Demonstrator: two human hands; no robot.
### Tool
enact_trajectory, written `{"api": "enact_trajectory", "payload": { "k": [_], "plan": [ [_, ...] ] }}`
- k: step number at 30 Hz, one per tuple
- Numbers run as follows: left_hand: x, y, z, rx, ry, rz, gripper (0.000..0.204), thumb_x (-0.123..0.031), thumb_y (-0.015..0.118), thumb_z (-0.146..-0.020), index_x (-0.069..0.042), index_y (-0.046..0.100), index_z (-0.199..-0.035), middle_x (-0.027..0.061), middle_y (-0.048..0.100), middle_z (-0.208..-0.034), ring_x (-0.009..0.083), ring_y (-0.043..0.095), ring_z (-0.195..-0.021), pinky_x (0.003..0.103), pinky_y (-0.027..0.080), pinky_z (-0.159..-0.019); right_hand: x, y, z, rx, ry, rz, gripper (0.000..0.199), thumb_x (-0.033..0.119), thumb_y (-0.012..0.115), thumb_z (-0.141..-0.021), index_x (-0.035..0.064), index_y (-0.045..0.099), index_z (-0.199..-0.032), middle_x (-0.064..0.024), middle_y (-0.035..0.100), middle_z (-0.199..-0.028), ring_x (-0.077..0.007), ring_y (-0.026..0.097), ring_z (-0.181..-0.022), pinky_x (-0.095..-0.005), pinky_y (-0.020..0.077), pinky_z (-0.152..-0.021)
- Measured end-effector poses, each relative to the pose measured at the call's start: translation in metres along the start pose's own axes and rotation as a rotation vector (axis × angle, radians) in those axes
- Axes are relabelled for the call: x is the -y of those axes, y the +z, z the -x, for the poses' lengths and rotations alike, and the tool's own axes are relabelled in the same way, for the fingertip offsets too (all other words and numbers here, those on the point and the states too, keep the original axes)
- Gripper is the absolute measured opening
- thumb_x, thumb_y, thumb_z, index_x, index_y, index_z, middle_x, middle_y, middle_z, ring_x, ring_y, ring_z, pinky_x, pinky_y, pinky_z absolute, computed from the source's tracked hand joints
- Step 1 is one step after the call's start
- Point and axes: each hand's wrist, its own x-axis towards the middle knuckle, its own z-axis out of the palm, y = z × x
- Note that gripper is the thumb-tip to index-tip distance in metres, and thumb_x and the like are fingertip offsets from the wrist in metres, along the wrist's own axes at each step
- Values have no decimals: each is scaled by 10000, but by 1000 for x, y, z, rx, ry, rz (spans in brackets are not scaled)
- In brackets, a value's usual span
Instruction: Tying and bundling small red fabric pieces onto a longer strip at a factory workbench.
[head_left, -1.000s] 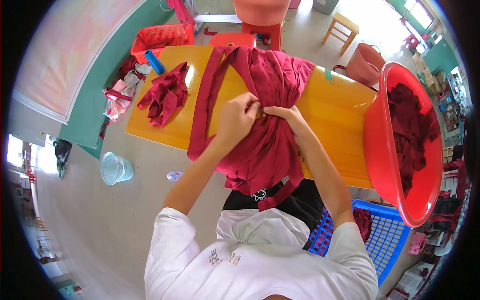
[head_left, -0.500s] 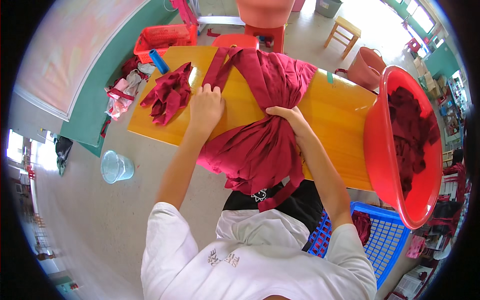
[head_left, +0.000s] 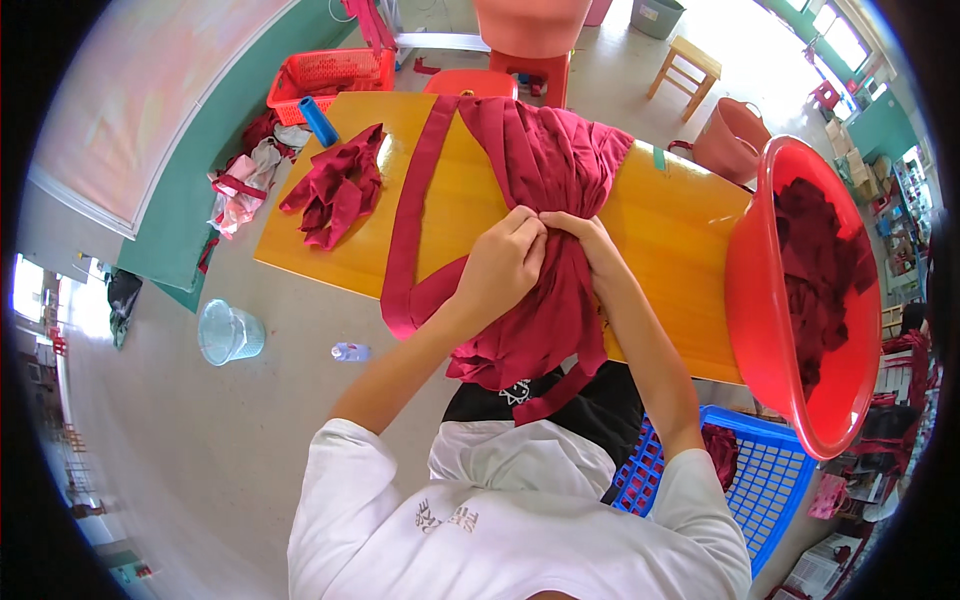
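A bundle of dark red cloth (head_left: 550, 160) lies across the yellow table (head_left: 680, 260), fanned out at both ends and squeezed narrow at its middle. My right hand (head_left: 585, 238) is closed round that narrow waist from the right. Against it, my left hand (head_left: 508, 258) is closed in a pinch on the cloth at the same spot; its fingertips are partly hidden. From the far table edge a long dark red strip (head_left: 408, 220) runs down beside the bundle, loops at the near edge and passes under my left wrist. The bundle's near end hangs over my lap.
A crumpled dark red cloth (head_left: 335, 190) and a blue roll (head_left: 318, 122) lie at the table's left. A big red basin (head_left: 750, 300) of dark red cloth stands at the right, above a blue basket (head_left: 770, 480). A clear bucket (head_left: 230, 333) and a small bottle (head_left: 350, 351) are on the floor.
My left hand has moved right, from the strip at the table's left to the bundle's waist beside my right hand. The strip now lies looped at the left, and the floor bottle has come into sight.
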Motion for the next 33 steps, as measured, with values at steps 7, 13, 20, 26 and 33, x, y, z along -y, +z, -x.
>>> {"api": "enact_trajectory", "payload": {
  "k": [7,13,20,26,33],
  "plan": [
    [37,-49,-2,-6,-107,-151,166,-157,696,-852,2,658,-884,132,664,-875,271,628,-861,401,491,-734,-4,3,-3,62,-113,58,416,36,749,-755,-11,595,-1139,-98,690,-958,-203,683,-824,-331,555,-754],
    [100,-81,-5,-15,-300,-936,273,-270,647,-872,-34,575,-986,201,571,-941,384,597,-918,485,502,-768,-4,4,-3,38,-181,84,224,74,736,-761,-12,653,-951,-102,695,-816,-196,672,-723,-311,548,-724],
    [85,-46,-2,226,-234,-64,197,-190,539,-926,6,529,-909,250,625,-947,447,589,-912,496,467,-736,-6,11,-5,16,-154,131,152,72,733,-757,2,677,-880,-95,698,-795,-191,676,-722,-299,542,-723],
    [30,-40,6,310,-493,446,262,-293,536,-1001,-33,504,-985,34,544,-914,154,512,-899,308,421,-819,-15,36,5,-49,-220,112,231,44,722,-737,-21,696,-957,-105,707,-882,-198,677,-748,-323,540,-714],
    [17,-72,36,354,-469,379,586,-468,678,-908,-22,387,-1152,109,497,-1070,185,481,-1050,327,415,-934,-48,83,21,-165,-209,58,194,184,734,-750,7,721,-830,-60,696,-780,-153,649,-660,-274,502,-653]
  ]
}}
